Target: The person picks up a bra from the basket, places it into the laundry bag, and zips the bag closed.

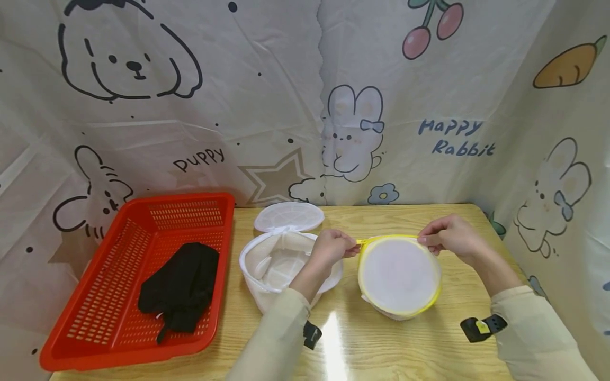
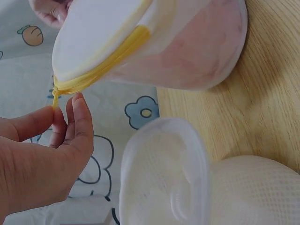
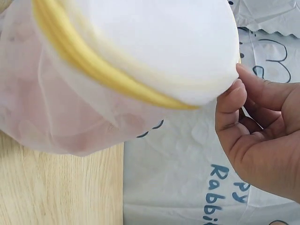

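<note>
A round mesh laundry bag point(image 1: 400, 275) with a white top and a yellow zipper stands on the table, its lid down. Something pinkish shows through its side point(image 2: 187, 51) in the left wrist view. At the bag's back left edge, my left hand point(image 1: 332, 247) pinches the yellow zipper pull point(image 2: 56, 99) between thumb and finger. My right hand point(image 1: 450, 235) pinches the back right rim, with the thumb against the edge point(image 3: 238, 70) in the right wrist view. Beneath my left forearm is a second, white mesh bag point(image 1: 259, 264) with its lid point(image 1: 289, 217) raised.
A red plastic basket point(image 1: 226, 275) on the left holds a folded black cloth point(image 1: 183, 283). The wooden table point(image 1: 371, 349) meets a printed curtain point(image 1: 267, 116) at the back and right.
</note>
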{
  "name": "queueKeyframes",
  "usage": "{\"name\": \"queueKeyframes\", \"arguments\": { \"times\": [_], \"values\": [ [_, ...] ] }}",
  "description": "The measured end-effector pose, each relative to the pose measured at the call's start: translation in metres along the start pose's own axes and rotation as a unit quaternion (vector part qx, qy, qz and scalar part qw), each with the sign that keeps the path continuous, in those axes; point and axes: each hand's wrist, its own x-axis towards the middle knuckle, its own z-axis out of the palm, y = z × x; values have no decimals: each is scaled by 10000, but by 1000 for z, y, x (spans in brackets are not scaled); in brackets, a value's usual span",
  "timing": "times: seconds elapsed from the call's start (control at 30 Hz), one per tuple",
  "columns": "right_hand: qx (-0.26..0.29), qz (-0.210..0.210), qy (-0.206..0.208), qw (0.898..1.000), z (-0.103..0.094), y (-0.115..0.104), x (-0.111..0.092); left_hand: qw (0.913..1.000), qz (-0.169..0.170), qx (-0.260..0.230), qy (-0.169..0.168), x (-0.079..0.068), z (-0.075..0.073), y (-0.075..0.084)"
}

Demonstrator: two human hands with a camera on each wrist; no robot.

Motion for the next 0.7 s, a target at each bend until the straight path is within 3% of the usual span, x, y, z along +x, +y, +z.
{"name": "queueKeyframes", "arguments": {
  "times": [0.23, 0.7],
  "values": [
    [441, 76, -101, 9989, -9, 11, -4, 9999, 3, -35, -127, 3, -11, -5],
    [416, -118, -594, 9973, -13, 12, -8, 9998, 0, 63, -208, 2, -10, -5]
  ]
}}
